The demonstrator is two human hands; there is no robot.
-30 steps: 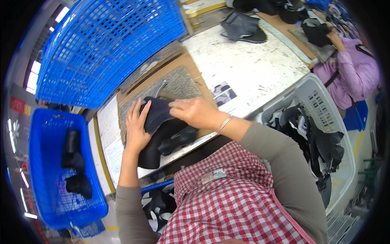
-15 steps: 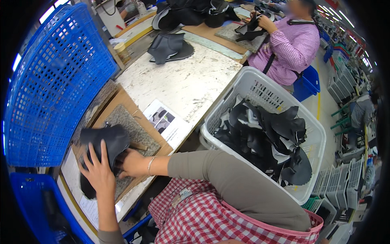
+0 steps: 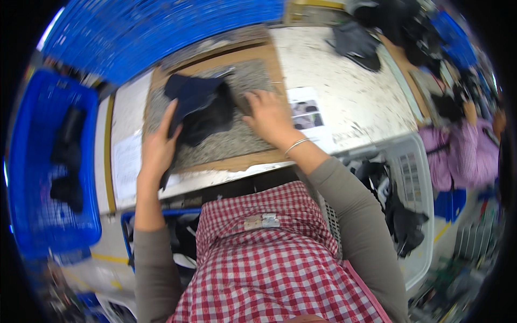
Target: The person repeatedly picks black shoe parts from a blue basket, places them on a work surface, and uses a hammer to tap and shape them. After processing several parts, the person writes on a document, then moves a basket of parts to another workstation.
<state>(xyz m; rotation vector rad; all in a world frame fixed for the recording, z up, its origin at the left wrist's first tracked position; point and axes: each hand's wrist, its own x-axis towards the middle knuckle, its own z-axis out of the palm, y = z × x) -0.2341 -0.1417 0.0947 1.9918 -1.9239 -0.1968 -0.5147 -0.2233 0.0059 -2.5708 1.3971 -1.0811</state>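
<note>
Apart, the left (image 3: 158, 149) and right hands (image 3: 270, 119) flank a dark piece (image 3: 195, 99), grips unclear through blur; blue crate (image 3: 161, 37) behind.

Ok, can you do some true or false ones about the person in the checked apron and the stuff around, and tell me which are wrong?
1. The left hand touches a dark piece. True.
2. The bracelet is on the left wrist. False: it is on the right wrist.
3. The blue basket at the far left has black pieces in it. True.
4. The apron is plain green. False: it is red and white checked.
5. The other person's shirt is yellow. False: it looks pinkish purple.
</note>
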